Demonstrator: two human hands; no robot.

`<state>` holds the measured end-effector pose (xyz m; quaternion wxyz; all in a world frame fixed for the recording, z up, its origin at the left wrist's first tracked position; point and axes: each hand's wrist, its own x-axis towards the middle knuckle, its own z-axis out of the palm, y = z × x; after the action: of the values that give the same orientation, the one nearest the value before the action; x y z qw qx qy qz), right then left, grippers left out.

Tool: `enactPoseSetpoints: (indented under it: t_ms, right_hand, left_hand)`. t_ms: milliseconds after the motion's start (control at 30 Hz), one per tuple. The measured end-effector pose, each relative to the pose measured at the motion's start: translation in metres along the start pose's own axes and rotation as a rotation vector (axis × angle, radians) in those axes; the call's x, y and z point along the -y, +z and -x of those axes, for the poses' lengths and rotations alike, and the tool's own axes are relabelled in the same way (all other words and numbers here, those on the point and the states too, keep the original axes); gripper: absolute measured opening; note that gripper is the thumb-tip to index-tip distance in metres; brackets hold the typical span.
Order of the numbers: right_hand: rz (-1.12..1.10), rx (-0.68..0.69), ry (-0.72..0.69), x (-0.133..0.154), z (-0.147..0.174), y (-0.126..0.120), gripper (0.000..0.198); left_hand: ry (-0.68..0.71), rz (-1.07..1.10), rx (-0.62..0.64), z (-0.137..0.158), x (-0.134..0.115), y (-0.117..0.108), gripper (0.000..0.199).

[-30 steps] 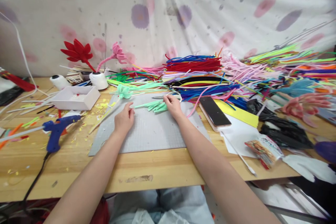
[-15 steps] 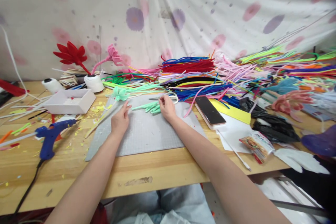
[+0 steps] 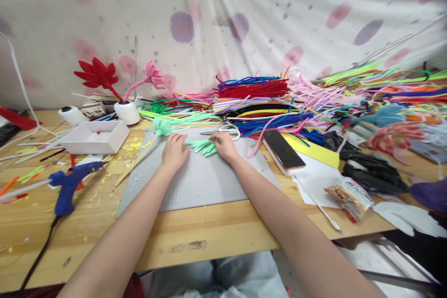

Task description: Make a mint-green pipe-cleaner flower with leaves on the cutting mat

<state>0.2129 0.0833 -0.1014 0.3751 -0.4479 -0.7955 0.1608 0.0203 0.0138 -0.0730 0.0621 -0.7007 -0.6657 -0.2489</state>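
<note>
My left hand is loosely curled, right hand bent-fingered, at opposite ends of the short mint-green fuzzy pipe-cleaner pieces. Can't tell if either grips. Pieces lie between them on the flat grey cutting mat. White-handled metal scissors just beyond my right. Step looks like evening the bundle; next move probably needs light pressure from both sides.

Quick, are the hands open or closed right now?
Left hand: curved at the left end of the green strips; can't tell if it grips.
Right hand: bent at their right end; can't tell either.
</note>
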Motion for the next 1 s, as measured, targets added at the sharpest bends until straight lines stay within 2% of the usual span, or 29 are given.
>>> enactPoseSetpoints:
  t_ms: [67, 167, 333, 433, 567, 667, 833, 900, 1000]
  right_hand:
    - [-0.038, -0.007, 0.019, 0.001, 0.001, -0.001, 0.021]
    - [-0.07, -0.025, 0.037, 0.003, 0.002, -0.002, 0.019]
    - [-0.092, -0.059, 0.062, 0.005, 0.002, -0.003, 0.02]
    - [-0.095, -0.079, 0.108, 0.006, 0.002, -0.004, 0.022]
    - [0.002, 0.005, -0.028, 0.007, 0.003, -0.004, 0.021]
    - [0.076, 0.057, -0.107, 0.007, 0.004, -0.003, 0.017]
    - [0.145, -0.076, -0.108, 0.017, 0.007, -0.009, 0.038]
    - [0.184, -0.058, -0.172, 0.026, 0.009, -0.012, 0.042]
    - [0.241, -0.015, -0.281, 0.038, 0.011, -0.012, 0.036]
  left_hand:
    - [-0.005, -0.021, 0.041, -0.005, -0.007, 0.006, 0.03]
    - [-0.109, -0.058, 0.072, -0.004, -0.012, 0.014, 0.021]
    - [-0.288, -0.051, -0.099, 0.005, -0.005, 0.011, 0.022]
    - [-0.326, 0.052, -0.153, 0.009, 0.001, 0.004, 0.021]
    - [-0.329, 0.221, -0.162, 0.011, 0.004, 0.0, 0.023]
    - [-0.356, 0.23, -0.126, 0.012, 0.001, -0.001, 0.027]
    - [-0.3, -0.001, -0.127, 0.013, -0.008, -0.004, 0.029]
    - [-0.231, -0.055, -0.135, 0.013, -0.011, -0.004, 0.03]
    - [-0.086, -0.034, -0.129, 0.013, -0.017, -0.003, 0.03]
